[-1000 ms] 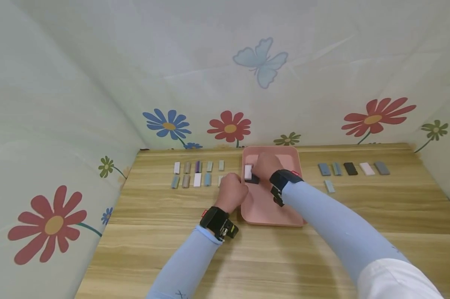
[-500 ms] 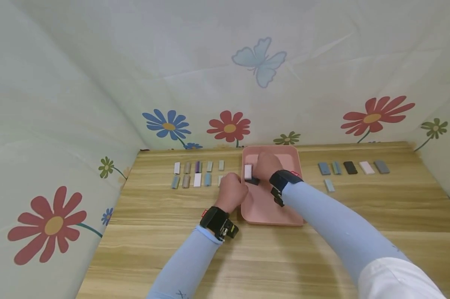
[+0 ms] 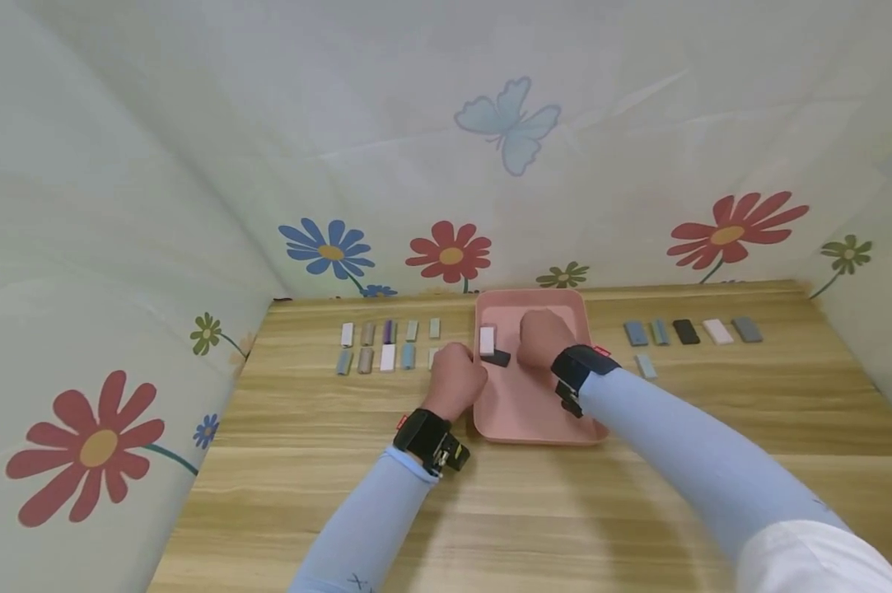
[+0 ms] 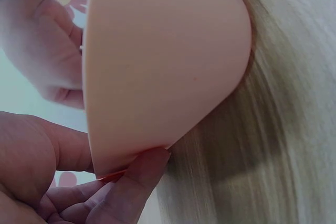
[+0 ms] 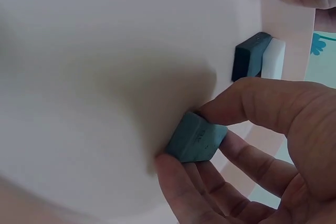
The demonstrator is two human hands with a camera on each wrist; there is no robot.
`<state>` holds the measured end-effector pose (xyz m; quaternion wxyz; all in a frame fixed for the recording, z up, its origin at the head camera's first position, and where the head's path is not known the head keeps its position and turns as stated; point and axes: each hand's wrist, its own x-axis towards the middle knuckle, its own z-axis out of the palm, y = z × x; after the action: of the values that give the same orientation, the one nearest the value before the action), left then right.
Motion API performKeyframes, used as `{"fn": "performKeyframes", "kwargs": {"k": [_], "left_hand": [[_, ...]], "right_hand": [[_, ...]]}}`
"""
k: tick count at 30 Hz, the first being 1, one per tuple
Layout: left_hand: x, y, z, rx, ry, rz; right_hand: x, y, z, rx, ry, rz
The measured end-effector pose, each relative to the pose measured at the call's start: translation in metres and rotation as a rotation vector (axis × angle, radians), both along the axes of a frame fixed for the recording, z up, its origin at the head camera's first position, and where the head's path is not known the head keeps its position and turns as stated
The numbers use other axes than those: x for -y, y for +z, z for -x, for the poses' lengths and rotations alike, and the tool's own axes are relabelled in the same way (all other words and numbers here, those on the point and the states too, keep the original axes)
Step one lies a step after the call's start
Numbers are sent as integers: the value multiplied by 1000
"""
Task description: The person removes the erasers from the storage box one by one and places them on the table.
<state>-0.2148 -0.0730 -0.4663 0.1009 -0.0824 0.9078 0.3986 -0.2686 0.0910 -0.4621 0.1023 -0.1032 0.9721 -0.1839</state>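
A pink tray [image 3: 520, 424] stands on the table with its near side toward me. My left hand [image 3: 453, 383] grips its left rim; in the left wrist view the thumb and fingers [image 4: 142, 177] pinch the tray wall from both sides. My right hand [image 3: 544, 338] is down inside the tray. In the right wrist view it holds a blue-green eraser [image 5: 197, 137] with faint lettering between thumb and fingers, just over the tray floor. Further left in the tray, a white eraser [image 3: 487, 340] and a black eraser [image 3: 498, 358] lie against the wall.
Two rows of small erasers, such as a white one [image 3: 388, 357] and a light-blue one [image 3: 408, 357], lie left of the tray. To the right are several more, including a black one [image 3: 686, 331] and a light-blue one [image 3: 645, 366]. A flowered cloth wall [image 3: 386, 165] rises behind.
My right hand has moved right within the tray, away from the white and black erasers, which now show more fully. My left hand stays on the rim.
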Motion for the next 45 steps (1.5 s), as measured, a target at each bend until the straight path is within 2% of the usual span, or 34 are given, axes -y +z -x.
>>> {"fn": "performKeyframes", "kwargs": {"k": [3, 5, 8, 11, 12, 17, 21, 24, 28, 31, 35, 37, 45], "left_hand": [[0, -3, 0, 21, 9, -6], [1, -4, 0, 29, 14, -4], [2, -6, 0, 31, 16, 1], [3, -6, 0, 26, 17, 13], [3, -6, 1, 29, 18, 13], [4, -4, 1, 46, 21, 3], [4, -4, 1, 69, 31, -2], [4, -4, 1, 78, 37, -1], [3, -1, 0, 79, 38, 7], [3, 1, -1, 40, 21, 25], [2, 2, -2, -1, 3, 37], [1, 1, -1, 8, 4, 34], [-4, 1, -1, 25, -3, 24]], "right_hand": [[-9, -1, -4, -21, 39, -38], [-14, 0, -7, -19, 39, -22], [-23, 8, -10, 16, 6, 59], [-36, 23, -12, 78, -53, 160], [-42, 28, -11, 96, -62, 181], [-86, 52, -9, 63, -80, 181], [-129, 59, -11, 61, -118, 173], [-159, 56, -18, 49, -142, 152], [-186, 44, -30, 16, -155, 118], [-197, 31, -36, 6, -165, 97], [-204, 18, -40, 26, -185, 91], [-205, 14, -41, 42, -192, 89], [-203, 12, -49, 72, -214, 89]]}}
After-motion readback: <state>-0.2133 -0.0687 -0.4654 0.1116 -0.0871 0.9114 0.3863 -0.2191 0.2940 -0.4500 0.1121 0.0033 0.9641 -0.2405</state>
